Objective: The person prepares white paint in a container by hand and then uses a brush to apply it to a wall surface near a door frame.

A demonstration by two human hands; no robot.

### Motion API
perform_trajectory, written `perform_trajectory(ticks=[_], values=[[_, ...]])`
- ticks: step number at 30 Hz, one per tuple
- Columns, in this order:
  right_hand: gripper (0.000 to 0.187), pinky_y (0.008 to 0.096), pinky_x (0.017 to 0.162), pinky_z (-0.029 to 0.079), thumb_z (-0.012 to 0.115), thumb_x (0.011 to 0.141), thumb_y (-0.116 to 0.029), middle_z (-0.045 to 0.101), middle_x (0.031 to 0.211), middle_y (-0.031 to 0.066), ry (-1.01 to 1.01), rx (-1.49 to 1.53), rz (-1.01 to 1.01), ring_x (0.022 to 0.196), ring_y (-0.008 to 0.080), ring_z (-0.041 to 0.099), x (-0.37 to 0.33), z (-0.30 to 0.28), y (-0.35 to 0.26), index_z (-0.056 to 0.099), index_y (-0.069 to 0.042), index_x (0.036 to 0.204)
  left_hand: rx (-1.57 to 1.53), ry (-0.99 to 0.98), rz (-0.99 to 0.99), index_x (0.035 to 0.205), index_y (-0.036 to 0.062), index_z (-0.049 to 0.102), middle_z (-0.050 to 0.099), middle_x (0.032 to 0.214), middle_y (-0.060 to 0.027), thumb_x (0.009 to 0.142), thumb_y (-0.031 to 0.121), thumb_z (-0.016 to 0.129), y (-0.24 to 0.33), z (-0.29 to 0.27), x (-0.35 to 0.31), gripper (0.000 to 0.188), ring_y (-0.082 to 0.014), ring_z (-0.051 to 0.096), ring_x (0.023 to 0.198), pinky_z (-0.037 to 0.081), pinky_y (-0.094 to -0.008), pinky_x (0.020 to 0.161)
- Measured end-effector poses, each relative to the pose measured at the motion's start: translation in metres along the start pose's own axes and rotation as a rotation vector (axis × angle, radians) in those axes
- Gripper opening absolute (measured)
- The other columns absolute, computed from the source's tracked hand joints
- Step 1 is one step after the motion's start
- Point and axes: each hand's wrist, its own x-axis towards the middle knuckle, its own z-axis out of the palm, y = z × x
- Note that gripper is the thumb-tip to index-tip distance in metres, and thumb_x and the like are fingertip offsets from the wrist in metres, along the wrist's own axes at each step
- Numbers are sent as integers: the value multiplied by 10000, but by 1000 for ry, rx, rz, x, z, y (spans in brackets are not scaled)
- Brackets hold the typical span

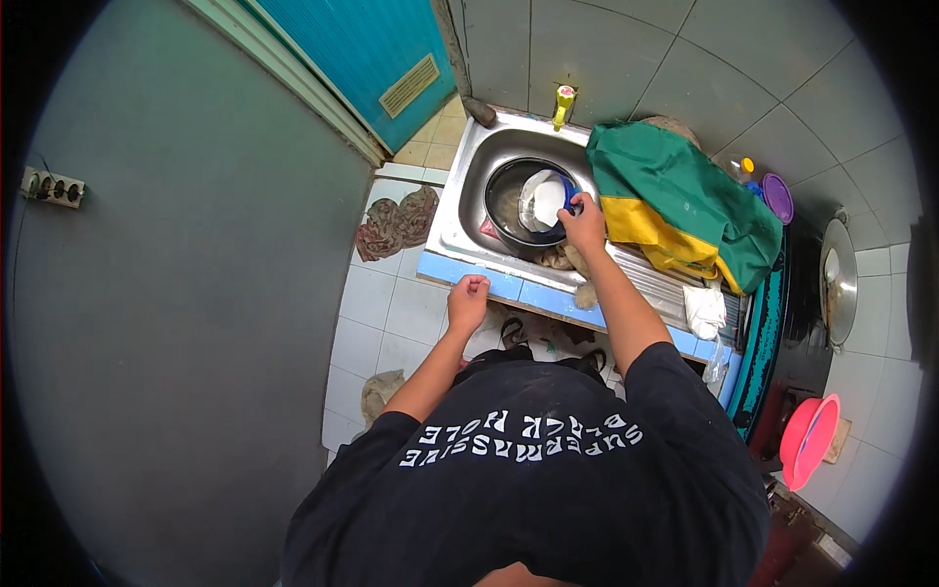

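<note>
A black pot (504, 184) sits in the metal sink (469, 186). White dishes (548, 203) lie inside it, with a blue-edged bowl (569, 184) at their right side. My right hand (584, 225) reaches over the pot's right rim, its fingers closed on the bowl's edge; its fingertips are partly hidden. At the sink's front edge, above the blue tiles (502, 284), my left hand (469, 298) is held with its fingers curled in, and nothing shows in them.
A yellow tap (563, 106) stands behind the sink. Green and yellow cloth (675, 196) covers much of the drainboard. A white cloth (704, 311) lies at the front right. Farther right are a pan lid (838, 279) and a pink basin (810, 442). Rags (399, 223) lie left of the sink.
</note>
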Motion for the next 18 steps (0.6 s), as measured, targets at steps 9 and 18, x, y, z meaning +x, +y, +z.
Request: perform_trajectory(ticks=[9,18], values=[[293,333,684,553,725,808,-147,592,874,35,-5,377,243,787,140,592,11,7,58,577,-72,1049,-10,-19,2,1044,30,685,691,902,-41,960,204,667,9,0,-1,194,-112,632,799,530,-273,723],[269,360,715,572,642,887,-56,634,944,55,-42,1008,473,838,164,623,-38,-45,15,493,-82,1110,-1,-42,68,1049,23,677,687,899,-37,965,200,666,23,12,-6,197,-108,627,793,531,-268,724]])
